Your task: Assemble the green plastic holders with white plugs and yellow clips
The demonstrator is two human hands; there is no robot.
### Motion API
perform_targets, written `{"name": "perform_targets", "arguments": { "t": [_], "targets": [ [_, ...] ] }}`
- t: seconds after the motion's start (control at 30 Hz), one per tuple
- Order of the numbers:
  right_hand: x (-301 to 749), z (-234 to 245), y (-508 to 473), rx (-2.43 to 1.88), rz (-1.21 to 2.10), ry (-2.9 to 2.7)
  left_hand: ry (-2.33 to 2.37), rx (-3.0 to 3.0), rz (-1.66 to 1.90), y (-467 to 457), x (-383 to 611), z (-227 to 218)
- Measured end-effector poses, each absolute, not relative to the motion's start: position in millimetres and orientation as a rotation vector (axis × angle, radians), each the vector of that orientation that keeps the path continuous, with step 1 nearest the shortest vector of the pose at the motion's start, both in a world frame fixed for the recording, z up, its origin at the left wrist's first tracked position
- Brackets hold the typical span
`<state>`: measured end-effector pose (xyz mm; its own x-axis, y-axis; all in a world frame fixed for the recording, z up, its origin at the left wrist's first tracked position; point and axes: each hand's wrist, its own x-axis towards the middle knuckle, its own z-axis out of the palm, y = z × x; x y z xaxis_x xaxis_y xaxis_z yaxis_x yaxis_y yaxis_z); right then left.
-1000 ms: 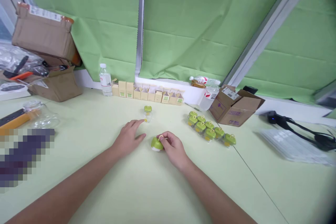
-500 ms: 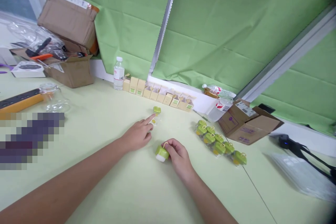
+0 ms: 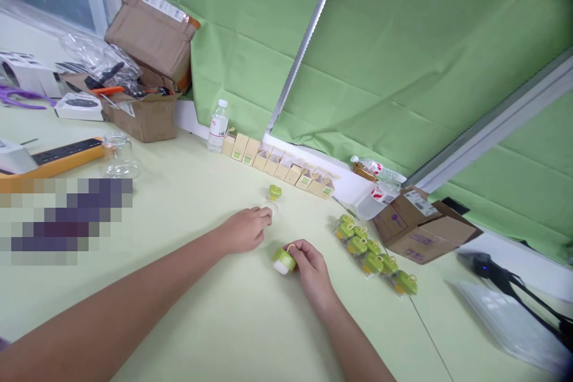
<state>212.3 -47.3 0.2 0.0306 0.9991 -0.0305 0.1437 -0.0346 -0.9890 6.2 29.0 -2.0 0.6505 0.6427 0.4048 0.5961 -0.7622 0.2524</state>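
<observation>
My right hand point(image 3: 310, 264) is closed on a small green-capped item with a white base point(image 3: 283, 261), held tilted just above the pale green table point(image 3: 215, 322). My left hand point(image 3: 245, 228) reaches forward with its fingers curled around the base of a small clear bottle with a green cap point(image 3: 273, 198) that stands upright. A row of several packaged green-capped bottles point(image 3: 375, 255) lies to the right of my right hand.
Several small yellow cartons point(image 3: 277, 164) line the back edge beside a water bottle point(image 3: 218, 126). Cardboard boxes sit at the back left point(image 3: 150, 71) and right point(image 3: 423, 224). A glass jar point(image 3: 119, 155) and an orange power strip point(image 3: 58, 158) lie at left; a black cable point(image 3: 514, 280) at right.
The view has swung to the left. My left hand has moved forward from the table to the standing bottle and closed around its base. My right hand keeps its hold on the green-capped item.
</observation>
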Motion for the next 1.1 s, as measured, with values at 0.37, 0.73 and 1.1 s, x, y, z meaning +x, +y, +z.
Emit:
{"name": "perform_targets", "arguments": {
  "t": [0.37,0.73,1.1],
  "targets": [
    [215,3,-49,-1.284,1.181,-1.093,0.904,2.757,0.807,-9,-1,20],
    [206,9,-60,-1.104,1.426,-0.922,0.634,2.507,0.921,-21,13,23],
    [198,31,-71,-1.016,1.470,-1.059,0.589,2.164,1.087,-14,14,24]
  ]
}}
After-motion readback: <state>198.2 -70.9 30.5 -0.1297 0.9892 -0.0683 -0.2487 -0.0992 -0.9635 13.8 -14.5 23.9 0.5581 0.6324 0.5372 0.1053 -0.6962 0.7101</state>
